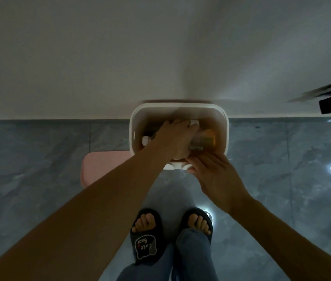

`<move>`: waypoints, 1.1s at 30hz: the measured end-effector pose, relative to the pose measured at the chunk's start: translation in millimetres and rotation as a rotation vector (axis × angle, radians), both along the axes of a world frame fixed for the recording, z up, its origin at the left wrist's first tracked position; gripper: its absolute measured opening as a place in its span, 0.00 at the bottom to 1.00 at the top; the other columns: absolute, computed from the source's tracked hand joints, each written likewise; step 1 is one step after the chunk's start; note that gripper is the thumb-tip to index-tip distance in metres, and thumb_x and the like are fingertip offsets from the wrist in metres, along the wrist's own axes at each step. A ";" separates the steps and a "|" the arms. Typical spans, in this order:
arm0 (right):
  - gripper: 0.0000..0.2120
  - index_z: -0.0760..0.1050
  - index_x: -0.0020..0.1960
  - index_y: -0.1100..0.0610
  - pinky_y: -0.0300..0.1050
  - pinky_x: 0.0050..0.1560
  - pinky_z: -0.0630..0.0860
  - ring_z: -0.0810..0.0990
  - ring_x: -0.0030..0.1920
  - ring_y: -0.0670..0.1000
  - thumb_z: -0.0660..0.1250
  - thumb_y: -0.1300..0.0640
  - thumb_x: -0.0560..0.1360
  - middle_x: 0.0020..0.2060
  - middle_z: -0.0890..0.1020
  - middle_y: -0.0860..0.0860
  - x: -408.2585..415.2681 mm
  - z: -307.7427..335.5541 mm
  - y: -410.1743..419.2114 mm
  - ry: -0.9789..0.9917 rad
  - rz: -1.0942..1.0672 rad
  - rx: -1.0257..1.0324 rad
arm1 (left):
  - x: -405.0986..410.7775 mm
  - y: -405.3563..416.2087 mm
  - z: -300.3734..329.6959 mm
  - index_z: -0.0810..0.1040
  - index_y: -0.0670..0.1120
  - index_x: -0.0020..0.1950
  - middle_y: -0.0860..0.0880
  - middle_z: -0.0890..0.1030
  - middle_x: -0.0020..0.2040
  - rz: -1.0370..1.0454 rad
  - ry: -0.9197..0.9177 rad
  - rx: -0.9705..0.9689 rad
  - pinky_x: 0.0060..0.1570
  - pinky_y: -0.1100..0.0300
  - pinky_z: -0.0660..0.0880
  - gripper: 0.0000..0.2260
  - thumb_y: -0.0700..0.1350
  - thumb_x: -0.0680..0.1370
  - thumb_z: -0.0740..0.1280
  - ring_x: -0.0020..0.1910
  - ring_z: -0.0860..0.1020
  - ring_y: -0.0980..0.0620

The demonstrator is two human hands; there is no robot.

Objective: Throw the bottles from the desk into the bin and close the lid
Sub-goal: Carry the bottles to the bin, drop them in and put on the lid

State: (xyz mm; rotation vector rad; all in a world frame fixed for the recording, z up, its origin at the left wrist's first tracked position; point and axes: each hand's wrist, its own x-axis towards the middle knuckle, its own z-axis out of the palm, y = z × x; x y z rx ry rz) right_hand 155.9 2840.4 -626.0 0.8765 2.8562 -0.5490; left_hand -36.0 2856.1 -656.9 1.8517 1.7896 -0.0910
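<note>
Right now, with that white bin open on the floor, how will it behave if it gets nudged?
The white bin looks like thin plastic, so probably light and apt to slide on the glossy floor tiles. The right hand at its near rim likely steadies it. The left hand reaches inside among bottles, adding a little weight.

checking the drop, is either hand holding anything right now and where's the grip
The left hand is inside the bin over the bottles; whether it grips one cannot be told. The right hand rests on the bin's near rim.

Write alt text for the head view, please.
Seen from above, the left hand reaches into an open white bin holding bottles, while the right hand rests at its near rim. A pink lid lies on the grey floor beside it.
</note>
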 end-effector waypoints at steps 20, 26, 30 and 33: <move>0.16 0.72 0.66 0.50 0.38 0.57 0.73 0.76 0.58 0.46 0.63 0.56 0.79 0.60 0.77 0.47 -35.5 60.1 -39.9 0.075 -0.013 -0.135 | -70.8 -162.4 82.3 0.78 0.55 0.56 0.59 0.81 0.49 0.720 -0.335 0.377 0.46 0.74 0.71 0.07 0.50 0.81 0.61 0.46 0.77 0.64; 0.19 0.70 0.68 0.49 0.43 0.52 0.78 0.78 0.55 0.49 0.61 0.53 0.78 0.60 0.77 0.47 -99.1 17.6 -118.7 -0.081 0.143 -0.352 | -104.1 -269.2 14.3 0.80 0.48 0.59 0.48 0.83 0.53 0.866 -0.110 0.004 0.52 0.49 0.79 0.10 0.41 0.78 0.68 0.53 0.81 0.47; 0.22 0.65 0.72 0.53 0.48 0.63 0.74 0.73 0.65 0.54 0.61 0.56 0.79 0.67 0.73 0.51 -138.0 -55.7 -140.9 -0.226 0.106 -0.360 | -107.9 -297.1 -43.3 0.73 0.49 0.71 0.47 0.75 0.68 0.773 -0.035 -0.239 0.60 0.49 0.76 0.23 0.48 0.77 0.71 0.67 0.73 0.45; 0.23 0.66 0.72 0.54 0.50 0.65 0.73 0.73 0.66 0.56 0.62 0.58 0.78 0.66 0.73 0.53 -156.0 -102.0 -148.8 -0.290 0.139 -0.290 | -106.2 -303.0 -82.7 0.72 0.48 0.73 0.47 0.73 0.70 0.654 0.017 -0.217 0.63 0.50 0.75 0.28 0.48 0.74 0.74 0.69 0.71 0.45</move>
